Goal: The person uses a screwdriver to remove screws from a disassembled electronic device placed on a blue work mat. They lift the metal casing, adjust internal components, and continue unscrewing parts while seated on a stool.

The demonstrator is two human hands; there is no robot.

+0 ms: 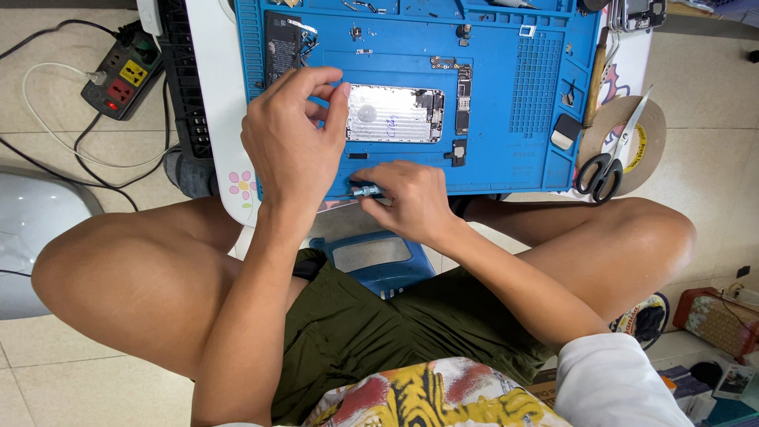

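An opened phone housing (399, 115) with a silver inner plate lies on a blue repair mat (506, 47). My left hand (294, 138) hovers over the housing's left end, thumb and fingers pinched together; whether something tiny sits between them is hidden. My right hand (407, 202) rests at the mat's near edge and grips a small screwdriver (362, 190) with a silver-blue handle, its tip pointing left. A black battery (281, 47) and several small phone parts lie on the mat.
Scissors (609, 162) lie on a roll of tape (642, 141) at the right. A power strip (122, 75) with cables sits on the floor to the left. A blue stool (378, 257) shows between my knees. A white low table (213, 103) holds the mat.
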